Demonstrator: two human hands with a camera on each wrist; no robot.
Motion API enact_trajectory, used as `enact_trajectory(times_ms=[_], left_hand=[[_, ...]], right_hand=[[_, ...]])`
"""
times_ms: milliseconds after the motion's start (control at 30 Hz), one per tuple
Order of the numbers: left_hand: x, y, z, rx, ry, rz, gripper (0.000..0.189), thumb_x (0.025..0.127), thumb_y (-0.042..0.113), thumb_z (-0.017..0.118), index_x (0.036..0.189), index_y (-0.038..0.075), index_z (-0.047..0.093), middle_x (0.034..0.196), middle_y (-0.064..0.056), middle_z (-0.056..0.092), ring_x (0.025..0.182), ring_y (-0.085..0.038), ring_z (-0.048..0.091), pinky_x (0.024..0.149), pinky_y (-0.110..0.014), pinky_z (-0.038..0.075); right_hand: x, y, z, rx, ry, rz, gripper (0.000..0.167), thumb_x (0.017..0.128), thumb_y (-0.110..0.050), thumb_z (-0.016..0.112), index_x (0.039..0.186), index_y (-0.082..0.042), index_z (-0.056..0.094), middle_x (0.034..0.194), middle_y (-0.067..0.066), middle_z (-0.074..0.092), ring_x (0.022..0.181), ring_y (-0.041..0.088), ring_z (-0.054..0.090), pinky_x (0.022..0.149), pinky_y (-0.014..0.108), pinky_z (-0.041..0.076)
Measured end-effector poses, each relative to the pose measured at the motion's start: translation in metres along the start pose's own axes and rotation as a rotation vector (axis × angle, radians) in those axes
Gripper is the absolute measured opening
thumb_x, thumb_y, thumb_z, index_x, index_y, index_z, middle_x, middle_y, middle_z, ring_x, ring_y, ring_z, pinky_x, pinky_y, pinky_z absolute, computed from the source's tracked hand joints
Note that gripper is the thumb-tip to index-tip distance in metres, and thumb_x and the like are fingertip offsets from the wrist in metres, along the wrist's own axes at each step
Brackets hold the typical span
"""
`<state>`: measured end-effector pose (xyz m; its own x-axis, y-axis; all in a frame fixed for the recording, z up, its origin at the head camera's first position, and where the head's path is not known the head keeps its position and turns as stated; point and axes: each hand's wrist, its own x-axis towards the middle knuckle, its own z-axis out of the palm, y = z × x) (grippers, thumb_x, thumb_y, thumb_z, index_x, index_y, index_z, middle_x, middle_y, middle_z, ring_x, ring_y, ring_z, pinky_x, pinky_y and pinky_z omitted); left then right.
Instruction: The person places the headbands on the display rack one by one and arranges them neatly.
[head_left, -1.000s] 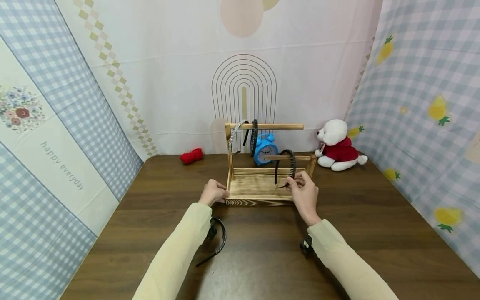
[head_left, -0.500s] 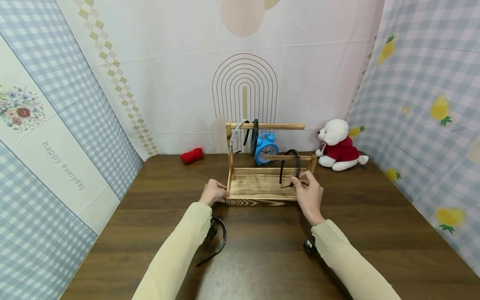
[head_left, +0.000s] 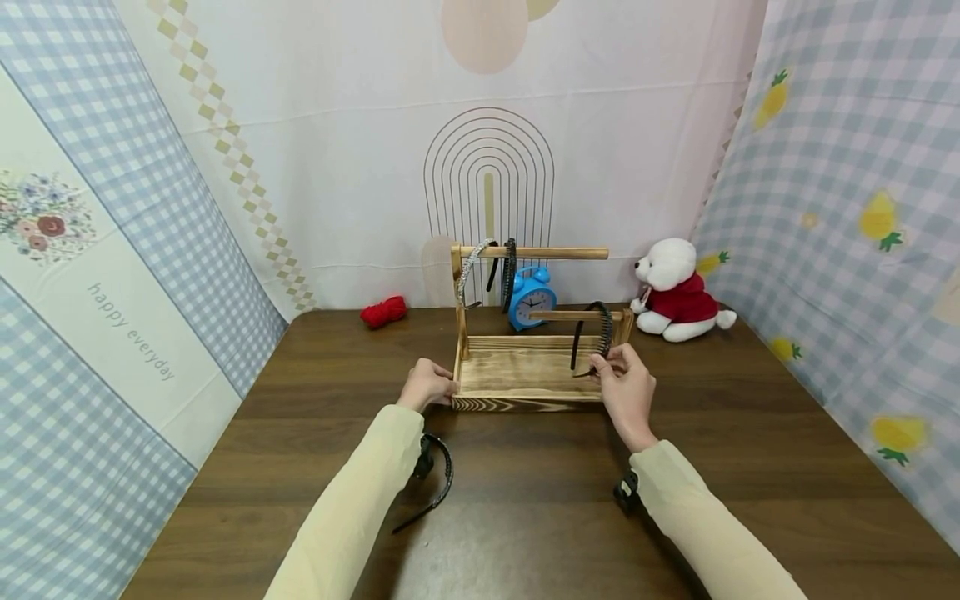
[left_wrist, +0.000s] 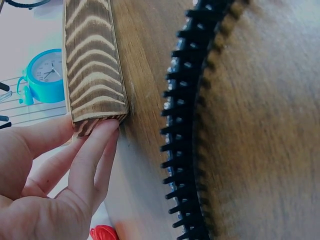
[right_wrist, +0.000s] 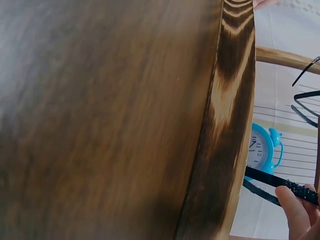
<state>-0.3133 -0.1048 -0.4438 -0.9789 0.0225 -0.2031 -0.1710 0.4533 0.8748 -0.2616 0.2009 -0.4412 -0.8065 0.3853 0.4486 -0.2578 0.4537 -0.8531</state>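
My right hand (head_left: 628, 392) pinches the lower end of a black toothed headband (head_left: 604, 333), which loops over the short lower bar (head_left: 558, 316) of a wooden rack (head_left: 525, 368). The left hand (head_left: 429, 383) grips the rack's front left corner, its thumb and fingers on either side of the wood in the left wrist view. From the tall upper bar (head_left: 558, 252) hang a silvery glittering headband (head_left: 467, 271) and a black headband (head_left: 510, 275). Another toothed headband (left_wrist: 186, 115) lies on the table near my left wrist, partly hidden by it in the head view.
A blue alarm clock (head_left: 532, 300) stands just behind the rack. A white plush bear (head_left: 678, 292) in a red top sits at the back right. Red yarn (head_left: 383, 312) lies at the back left of the brown table (head_left: 517, 500). Patterned cloths hang around it.
My right hand has slid the black headband to the right along the lower bar, toward its post. The left hand has stayed at the rack's corner.
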Motion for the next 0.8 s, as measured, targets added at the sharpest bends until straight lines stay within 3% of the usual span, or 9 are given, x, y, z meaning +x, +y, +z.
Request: enact_trajectory(times_ms=[233,333,433,533,800], left_hand=[[0.0,0.0,0.0,-0.008,-0.002,-0.004,0.028,0.085,-0.001,0.071,0.111,-0.011,0.069,0.097,-0.026,0.072,0.067,-0.023,0.072,0.064,-0.033,0.063],[0.0,-0.001,-0.001,-0.011,-0.002,-0.002,0.027,0.085,-0.002,0.071,0.11,-0.011,0.069,0.095,-0.025,0.072,0.065,-0.021,0.071,0.064,-0.033,0.063],[0.0,-0.001,-0.001,-0.011,-0.001,0.001,0.027,0.085,-0.001,0.071,0.11,-0.011,0.069,0.093,-0.024,0.072,0.063,-0.019,0.07,0.063,-0.033,0.063],[0.0,0.0,-0.001,-0.012,-0.003,0.001,0.028,0.085,-0.001,0.071,0.111,-0.011,0.069,0.093,-0.024,0.072,0.062,-0.018,0.07,0.063,-0.033,0.063],[0.002,0.001,-0.001,0.004,-0.001,-0.005,0.029,0.085,-0.001,0.072,0.111,-0.011,0.069,0.094,-0.025,0.072,0.066,-0.024,0.072,0.065,-0.034,0.063]], right_hand=[[0.0,0.002,-0.005,-0.119,0.038,0.012,0.018,0.092,-0.021,0.07,0.092,-0.004,0.063,0.09,0.011,0.076,0.074,0.009,0.071,0.061,0.004,0.045],[0.0,0.001,-0.006,-0.156,0.027,0.031,0.018,0.093,-0.022,0.069,0.096,-0.005,0.064,0.093,0.011,0.076,0.084,0.019,0.073,0.066,0.014,0.049],[0.001,0.001,-0.007,-0.165,0.0,0.054,0.021,0.094,-0.022,0.067,0.103,-0.003,0.065,0.099,0.015,0.075,0.092,0.027,0.072,0.074,0.032,0.057],[0.001,0.001,-0.008,-0.155,-0.026,0.084,0.026,0.094,-0.022,0.067,0.111,-0.002,0.065,0.106,0.018,0.073,0.098,0.031,0.071,0.083,0.044,0.059],[-0.003,-0.001,-0.017,-0.143,-0.086,0.168,0.04,0.092,-0.026,0.068,0.125,-0.004,0.059,0.118,0.015,0.069,0.107,0.03,0.068,0.088,0.042,0.054]])
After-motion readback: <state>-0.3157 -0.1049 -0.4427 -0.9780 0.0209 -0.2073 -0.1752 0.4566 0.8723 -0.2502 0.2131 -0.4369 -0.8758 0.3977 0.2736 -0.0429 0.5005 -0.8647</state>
